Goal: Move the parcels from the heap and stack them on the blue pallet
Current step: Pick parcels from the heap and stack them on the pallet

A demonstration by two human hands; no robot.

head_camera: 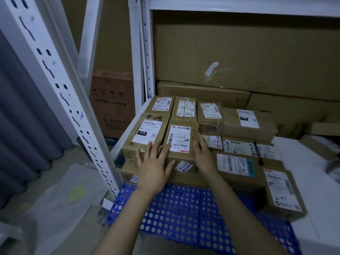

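As the left hand (152,161), fingers straight and flat, presses the parcel (181,142) at its near-left corner, the right hand (203,155) lies open along its right edge. Neither grips, so I'd say they're squaring it snug against the neighbouring box (145,133). It's a small brown carton with a white barcode label and pen marks, sitting atop lower parcels on the blue pallet (174,214).

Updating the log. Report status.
Left hand, right hand open, flanking parcel. Parcel set atop others on pallet. Shelf post close left.
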